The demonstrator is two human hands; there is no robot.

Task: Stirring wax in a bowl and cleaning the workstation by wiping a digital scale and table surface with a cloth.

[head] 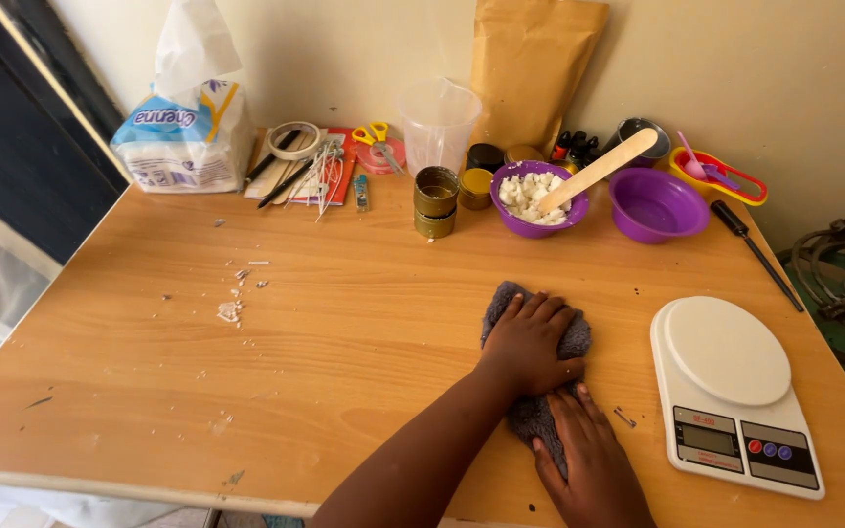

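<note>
Low in the frame my right hand (589, 450) lies flat on the near end of a grey cloth (537, 391), fingers together; my left hand (530, 342) presses its far end, palm down. The cloth sits centre-right on the wooden table (149, 391), left of the white scale (731, 391). I judge this wiping; wax crumbs (232, 311) remain at centre-left, so I'd sweep leftward.

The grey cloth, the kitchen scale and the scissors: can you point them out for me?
grey cloth (501, 298), head view, bare upper-left corner beyond the fingers.
kitchen scale (726, 352), head view, middle of its round white platform.
scissors (377, 135), head view, yellow handles.
</note>
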